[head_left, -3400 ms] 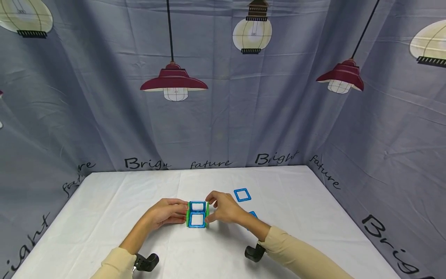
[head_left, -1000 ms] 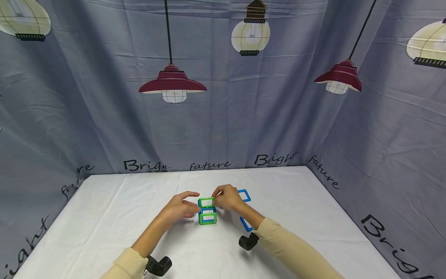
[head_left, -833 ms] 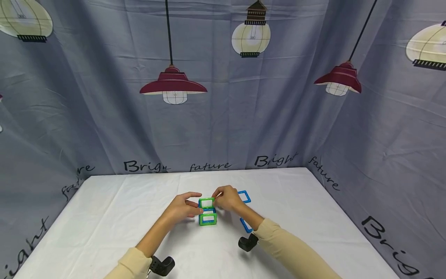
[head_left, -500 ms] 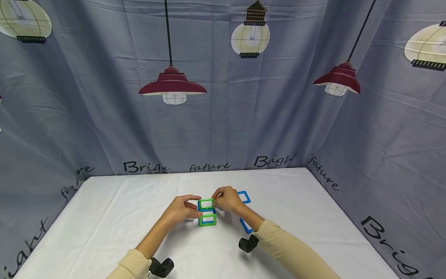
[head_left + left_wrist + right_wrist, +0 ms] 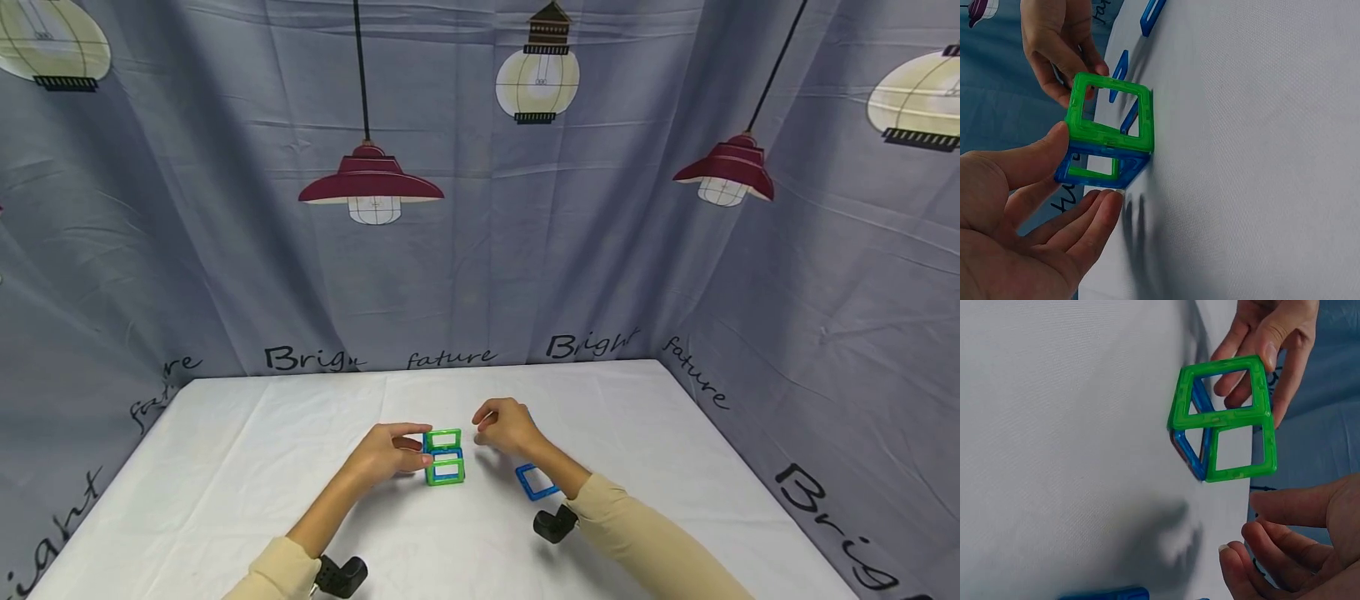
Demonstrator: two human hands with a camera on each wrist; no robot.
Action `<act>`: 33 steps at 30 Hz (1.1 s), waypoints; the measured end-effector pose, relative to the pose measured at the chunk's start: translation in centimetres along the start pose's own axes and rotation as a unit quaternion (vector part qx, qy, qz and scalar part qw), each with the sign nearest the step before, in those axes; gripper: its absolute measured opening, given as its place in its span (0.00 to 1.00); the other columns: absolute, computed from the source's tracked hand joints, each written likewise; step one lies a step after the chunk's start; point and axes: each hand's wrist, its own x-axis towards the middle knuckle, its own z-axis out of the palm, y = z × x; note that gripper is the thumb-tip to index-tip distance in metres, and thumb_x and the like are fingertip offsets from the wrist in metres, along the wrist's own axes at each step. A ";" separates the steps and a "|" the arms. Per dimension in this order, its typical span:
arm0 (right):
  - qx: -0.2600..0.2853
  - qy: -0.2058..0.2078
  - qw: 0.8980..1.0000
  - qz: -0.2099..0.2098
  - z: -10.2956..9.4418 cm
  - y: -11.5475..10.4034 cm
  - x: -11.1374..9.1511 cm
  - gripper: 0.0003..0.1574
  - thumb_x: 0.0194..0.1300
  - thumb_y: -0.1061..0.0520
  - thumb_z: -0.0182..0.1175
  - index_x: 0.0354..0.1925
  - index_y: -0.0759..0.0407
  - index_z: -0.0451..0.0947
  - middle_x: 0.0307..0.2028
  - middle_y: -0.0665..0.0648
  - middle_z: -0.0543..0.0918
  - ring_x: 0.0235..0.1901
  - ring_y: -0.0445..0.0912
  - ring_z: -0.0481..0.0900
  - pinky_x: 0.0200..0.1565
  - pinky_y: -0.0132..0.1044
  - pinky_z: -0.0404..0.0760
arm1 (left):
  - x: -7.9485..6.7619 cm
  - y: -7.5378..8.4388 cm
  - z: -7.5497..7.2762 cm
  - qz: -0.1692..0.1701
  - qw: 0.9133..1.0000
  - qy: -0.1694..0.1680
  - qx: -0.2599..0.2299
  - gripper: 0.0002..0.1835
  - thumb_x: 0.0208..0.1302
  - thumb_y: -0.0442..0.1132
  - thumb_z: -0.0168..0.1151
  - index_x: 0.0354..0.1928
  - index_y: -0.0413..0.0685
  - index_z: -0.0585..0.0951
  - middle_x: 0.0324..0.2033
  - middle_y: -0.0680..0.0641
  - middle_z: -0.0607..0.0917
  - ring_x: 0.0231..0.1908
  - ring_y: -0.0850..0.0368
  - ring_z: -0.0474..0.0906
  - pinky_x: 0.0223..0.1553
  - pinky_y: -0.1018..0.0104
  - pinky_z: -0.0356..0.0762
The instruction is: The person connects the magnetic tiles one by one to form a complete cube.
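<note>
An open box of magnetic tiles (image 5: 445, 472) stands upright on the white table, with green square frames at its near and far sides and blue ones between. My left hand (image 5: 382, 454) grips it from the left: the thumb lies on the near edge and the index finger reaches to the far corner. In the left wrist view the thumb touches the green frame (image 5: 1110, 136), the other fingers below the blue side. My right hand (image 5: 506, 425) is right of the box, apart from it, fingers loosely bent around nothing.
A blue square tile (image 5: 534, 483) lies flat on the table (image 5: 637, 517), near my right forearm. Another blue tile shows only an edge behind my right hand. A printed curtain (image 5: 465, 275) hangs behind the table and along its sides.
The box has turned since the oldest frame, so a green tile now faces me. My right hand has let go of the far green tile and moved right; my left hand keeps its hold.
</note>
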 end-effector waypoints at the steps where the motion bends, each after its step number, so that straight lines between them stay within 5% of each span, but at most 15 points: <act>1: 0.000 0.000 1.000 0.003 -0.1 0.1 -0.1 0.14 0.53 0.66 0.74 0.40 0.65 0.85 0.29 0.53 0.85 0.28 0.43 0.79 0.31 0.32 0.77 | 0.0 0.0 0.0 0.002 1.000 0.002 0.002 0.29 0.54 0.32 0.77 0.61 0.44 0.83 0.48 0.39 0.88 0.46 0.51 0.86 0.43 0.59 0.87; 13: -0.007 0.007 1.000 0.015 -1.3 1.3 -0.4 0.14 0.53 0.65 0.73 0.41 0.64 0.85 0.28 0.52 0.84 0.28 0.44 0.79 0.31 0.34 0.76 | -0.3 0.2 0.0 0.033 0.999 0.009 0.024 0.27 0.53 0.33 0.78 0.58 0.48 0.85 0.47 0.40 0.90 0.47 0.51 0.87 0.44 0.62 0.85; 22: -0.014 0.012 1.000 0.025 -3.1 3.2 -1.6 0.14 0.53 0.64 0.74 0.40 0.62 0.85 0.27 0.51 0.84 0.28 0.44 0.78 0.32 0.34 0.76 | -0.2 -0.3 0.0 0.051 0.998 -0.025 0.008 0.28 0.57 0.32 0.75 0.61 0.43 0.82 0.53 0.37 0.87 0.50 0.47 0.87 0.44 0.63 0.86; 33: -0.064 -0.067 0.995 0.030 -5.9 5.4 -3.8 0.24 0.49 0.61 0.79 0.46 0.59 0.84 0.39 0.55 0.86 0.40 0.46 0.81 0.44 0.44 0.82 | -0.1 -0.9 -0.4 0.048 0.998 -0.046 -0.019 0.29 0.59 0.33 0.74 0.64 0.42 0.80 0.55 0.35 0.85 0.52 0.46 0.86 0.45 0.63 0.87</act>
